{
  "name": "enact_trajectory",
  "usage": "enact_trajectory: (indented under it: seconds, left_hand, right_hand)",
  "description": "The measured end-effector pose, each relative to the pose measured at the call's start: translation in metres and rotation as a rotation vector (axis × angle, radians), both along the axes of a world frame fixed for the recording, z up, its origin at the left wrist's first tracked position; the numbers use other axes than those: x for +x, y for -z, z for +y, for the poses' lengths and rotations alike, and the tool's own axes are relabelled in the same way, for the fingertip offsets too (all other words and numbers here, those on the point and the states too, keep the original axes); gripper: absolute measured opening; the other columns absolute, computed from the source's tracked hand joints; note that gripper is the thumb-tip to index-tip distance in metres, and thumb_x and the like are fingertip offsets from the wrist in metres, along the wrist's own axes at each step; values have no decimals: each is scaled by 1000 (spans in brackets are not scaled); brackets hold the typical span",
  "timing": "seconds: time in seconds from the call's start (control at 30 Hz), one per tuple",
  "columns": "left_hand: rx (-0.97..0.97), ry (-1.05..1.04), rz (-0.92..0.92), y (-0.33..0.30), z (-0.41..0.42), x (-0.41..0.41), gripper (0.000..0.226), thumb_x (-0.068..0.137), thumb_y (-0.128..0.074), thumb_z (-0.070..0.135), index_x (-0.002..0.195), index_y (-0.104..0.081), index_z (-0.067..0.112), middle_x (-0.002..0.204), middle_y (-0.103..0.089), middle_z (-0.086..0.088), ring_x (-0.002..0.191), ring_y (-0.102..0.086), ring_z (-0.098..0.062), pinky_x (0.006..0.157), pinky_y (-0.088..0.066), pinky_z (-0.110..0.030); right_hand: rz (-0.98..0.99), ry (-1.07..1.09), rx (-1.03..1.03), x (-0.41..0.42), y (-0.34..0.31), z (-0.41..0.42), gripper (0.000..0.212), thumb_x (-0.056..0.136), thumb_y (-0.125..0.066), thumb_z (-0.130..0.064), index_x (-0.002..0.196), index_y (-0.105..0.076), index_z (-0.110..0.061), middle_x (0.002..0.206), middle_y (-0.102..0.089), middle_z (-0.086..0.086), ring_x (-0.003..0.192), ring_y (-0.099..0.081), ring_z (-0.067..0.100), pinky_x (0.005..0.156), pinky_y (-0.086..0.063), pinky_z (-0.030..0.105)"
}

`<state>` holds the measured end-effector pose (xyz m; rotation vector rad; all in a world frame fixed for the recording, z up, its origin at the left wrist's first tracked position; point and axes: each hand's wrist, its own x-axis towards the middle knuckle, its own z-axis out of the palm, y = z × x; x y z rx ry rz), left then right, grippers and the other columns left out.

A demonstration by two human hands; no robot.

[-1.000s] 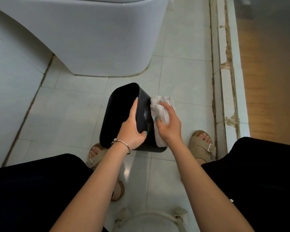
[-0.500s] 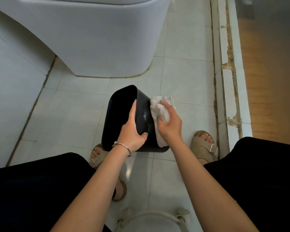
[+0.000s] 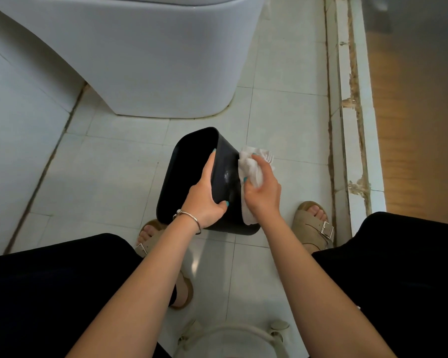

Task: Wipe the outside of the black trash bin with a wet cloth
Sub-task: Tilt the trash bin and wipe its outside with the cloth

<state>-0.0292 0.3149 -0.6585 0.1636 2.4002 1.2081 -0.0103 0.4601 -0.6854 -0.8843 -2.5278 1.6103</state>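
The black trash bin (image 3: 189,174) stands tilted to the left on the tiled floor in the middle of the head view, its opening facing left and up. My left hand (image 3: 204,200) grips the bin's near rim, fingers inside and thumb on the outer wall. A crumpled white cloth (image 3: 251,169) is pressed against the bin's right outer wall, and my right hand (image 3: 263,189) holds it there. The wall beside the cloth shines wet.
A white toilet base (image 3: 150,63) stands close behind the bin. A raised, chipped white door threshold (image 3: 352,120) runs along the right. My sandalled feet (image 3: 313,223) flank the bin. A white rounded object (image 3: 233,339) lies at the bottom edge.
My right hand has slid the cloth a little up the bin's right wall. The left hand keeps its grip on the rim, and the bin stays tilted in place.
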Motion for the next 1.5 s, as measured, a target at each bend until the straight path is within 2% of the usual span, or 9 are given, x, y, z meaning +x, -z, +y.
enact_trajectory:
  seconds: [0.13,0.33,0.5,0.8,0.97,1.1,1.2,1.33,1.5]
  left_hand:
    - [9,-12,1,0,-2,-1,112,76,-70,5,150,4,42,122,-56,3,91,-63,-14,78,-53,-27]
    - [-11,-8,4,-2,4,3,111,77,-69,6,150,6,43,115,-60,-1,89,-63,-19,81,-54,-35]
    - [33,-30,-8,0,-2,1,111,76,-70,4,151,4,40,122,-52,7,96,-60,-15,83,-52,-29]
    - [28,-50,-1,0,7,7,110,77,-70,4,152,5,37,127,-51,4,98,-54,-10,83,-47,-24]
    - [41,-58,6,-1,3,9,108,78,-69,4,152,3,36,118,-46,12,96,-53,-8,81,-46,-23]
    - [-5,-20,22,-2,12,9,110,77,-68,5,150,5,40,115,-61,-4,90,-64,-21,80,-55,-37]
    - [-2,-47,6,-3,12,8,109,78,-69,5,151,4,37,115,-60,-2,95,-62,-22,81,-51,-29]
    - [11,-50,5,-4,9,8,108,78,-69,5,152,3,36,105,-49,9,88,-57,-13,78,-50,-27]
    - [-1,-50,23,0,8,9,110,76,-70,5,151,3,40,120,-52,4,93,-60,-19,84,-55,-36]
  right_hand:
    - [70,-110,-10,11,-4,-9,55,89,-56,-9,135,-50,-38,114,-57,-10,96,-51,7,76,-35,1]
    - [8,-10,-8,2,-3,-3,56,90,-53,-10,138,-47,-39,121,-61,-2,104,-56,17,85,-39,19]
    - [69,-142,-28,10,-10,-11,57,87,-56,-9,137,-50,-36,113,-56,-13,100,-54,9,77,-34,3]
    - [33,-130,12,4,-20,-14,59,87,-54,-11,138,-46,-40,108,-63,0,95,-59,20,86,-49,30]
    - [57,-121,-1,3,-14,-4,56,87,-54,-9,136,-49,-36,114,-60,-6,106,-59,20,87,-44,23]
    - [36,-46,18,5,-11,-3,56,88,-53,-10,136,-48,-38,118,-62,-2,104,-58,21,85,-43,24]
    - [68,-72,-11,6,-15,-12,59,86,-54,-8,134,-50,-40,115,-62,-5,101,-59,16,85,-47,23]
    - [142,-138,-25,7,-16,-9,58,85,-57,-4,135,-54,-33,117,-58,-15,104,-55,4,82,-38,1]
    - [-8,-64,12,13,3,10,57,89,-53,-6,137,-49,-37,128,-60,2,114,-57,24,86,-40,20]
